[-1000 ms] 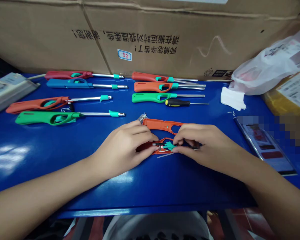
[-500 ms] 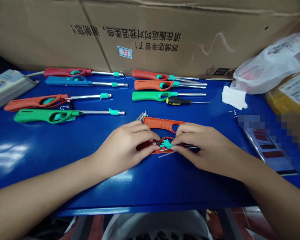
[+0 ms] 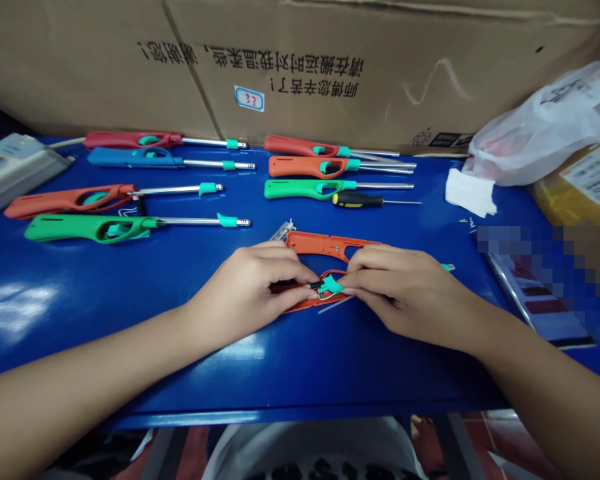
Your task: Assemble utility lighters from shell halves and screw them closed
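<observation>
1. At the dial's centre, a small, angular green piece sits over an open orange half-shell.
2. The right hand pinches it, fingers nearly closed; the left hand likewise pinches a black part, probably steadying it.
3. Toward twelve o'clock lies a second half-shell, probably placed for easy reach.

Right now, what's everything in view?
Lighters: seven, mixed colours, back
Screwdriver: one, black-yellow, beside lighters
Shells: two, orange, centre
Insert: one, teal, centre
Plug: one, black, centre
Strip: one, clear, centre
Clear part: one, transparent, centre
Rod tip: one, silver-teal, right
Phone: one, dark, right
Bits: several, white, behind phone
Paper: one, white, right
Bag: one, white, right
Boxes: two, brown, back, right
Power strip: one, white, left
Bin: one, white, bottom
Table: one, blue, centre
Left hand: one, bare, centre
Right hand: one, bare, centre
</observation>
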{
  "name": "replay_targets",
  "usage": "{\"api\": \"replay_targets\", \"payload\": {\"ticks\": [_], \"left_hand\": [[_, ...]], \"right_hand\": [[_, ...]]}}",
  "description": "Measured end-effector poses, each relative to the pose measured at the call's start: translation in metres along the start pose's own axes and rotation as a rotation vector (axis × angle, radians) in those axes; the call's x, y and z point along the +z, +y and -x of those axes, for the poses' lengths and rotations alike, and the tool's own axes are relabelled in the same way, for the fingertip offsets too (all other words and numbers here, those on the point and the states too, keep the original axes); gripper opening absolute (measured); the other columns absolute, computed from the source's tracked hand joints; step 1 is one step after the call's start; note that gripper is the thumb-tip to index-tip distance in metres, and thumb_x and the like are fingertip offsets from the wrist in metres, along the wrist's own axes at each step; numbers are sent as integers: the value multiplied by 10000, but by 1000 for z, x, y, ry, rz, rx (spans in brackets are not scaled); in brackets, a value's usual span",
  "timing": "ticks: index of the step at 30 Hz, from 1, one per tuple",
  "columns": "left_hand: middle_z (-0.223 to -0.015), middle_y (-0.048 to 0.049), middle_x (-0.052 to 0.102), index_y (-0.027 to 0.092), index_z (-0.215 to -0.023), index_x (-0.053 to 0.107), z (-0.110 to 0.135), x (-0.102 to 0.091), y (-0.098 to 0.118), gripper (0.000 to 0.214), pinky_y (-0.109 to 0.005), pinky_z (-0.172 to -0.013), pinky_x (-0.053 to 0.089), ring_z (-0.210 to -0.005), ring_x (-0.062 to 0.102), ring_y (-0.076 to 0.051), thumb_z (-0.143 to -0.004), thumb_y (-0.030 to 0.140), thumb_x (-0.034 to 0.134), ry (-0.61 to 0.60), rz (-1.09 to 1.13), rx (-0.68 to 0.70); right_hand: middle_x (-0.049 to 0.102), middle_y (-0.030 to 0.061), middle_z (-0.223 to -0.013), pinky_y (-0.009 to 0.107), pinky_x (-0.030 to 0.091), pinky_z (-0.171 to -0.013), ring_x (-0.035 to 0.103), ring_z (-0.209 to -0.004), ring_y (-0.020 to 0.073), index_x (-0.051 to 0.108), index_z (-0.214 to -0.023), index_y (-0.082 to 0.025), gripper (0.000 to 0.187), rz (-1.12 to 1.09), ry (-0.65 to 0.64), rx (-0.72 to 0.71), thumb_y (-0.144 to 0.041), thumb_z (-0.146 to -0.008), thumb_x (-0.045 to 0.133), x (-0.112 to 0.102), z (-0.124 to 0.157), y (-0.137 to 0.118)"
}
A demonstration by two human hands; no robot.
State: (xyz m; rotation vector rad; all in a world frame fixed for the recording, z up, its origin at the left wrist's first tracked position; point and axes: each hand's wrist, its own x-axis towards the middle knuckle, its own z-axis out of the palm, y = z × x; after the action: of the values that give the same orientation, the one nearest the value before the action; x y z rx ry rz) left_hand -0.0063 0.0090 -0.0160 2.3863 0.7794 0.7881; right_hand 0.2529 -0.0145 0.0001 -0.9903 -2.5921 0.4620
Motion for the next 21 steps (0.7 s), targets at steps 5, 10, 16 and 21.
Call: {"api": "replay_targets", "payload": {"ticks": [5,10,16,21], "left_hand": [[-841,-32,767,130,-957,791,0,-2,1,108,-252,-761,549,-774,703,-142,-854,158,807,6,5,15],[-856,-33,771,129,-966,790,0,-2,1,123,-258,-778,550,-790,713,-146,-849,158,813,-3,2,13],[-869,-22,769,150,-978,782,1,0,2,106,-269,-779,543,-802,704,-147,-876,175,793,-18,3,-25],[-902,-15,778,156,-988,770,1,-1,4,92,-259,-777,535,-837,704,-146,-897,153,763,-33,-4,-39]], "right_hand": [[716,43,-976,305,473,-785,652,-897,174,748,-947,-193,216,27,1,8,-177,-1018,544,0,-2,1],[701,24,-922,317,464,-779,609,-879,180,731,-902,-205,207,30,-5,53,-248,-1025,569,-2,-4,3],[738,24,-1016,324,480,-827,665,-930,174,725,-981,-208,235,-41,-80,72,-182,-1035,498,-7,-2,0],[752,29,-1070,329,486,-831,688,-972,187,700,-1050,-209,233,-48,-100,141,-214,-1045,467,-8,-2,-2]]}}
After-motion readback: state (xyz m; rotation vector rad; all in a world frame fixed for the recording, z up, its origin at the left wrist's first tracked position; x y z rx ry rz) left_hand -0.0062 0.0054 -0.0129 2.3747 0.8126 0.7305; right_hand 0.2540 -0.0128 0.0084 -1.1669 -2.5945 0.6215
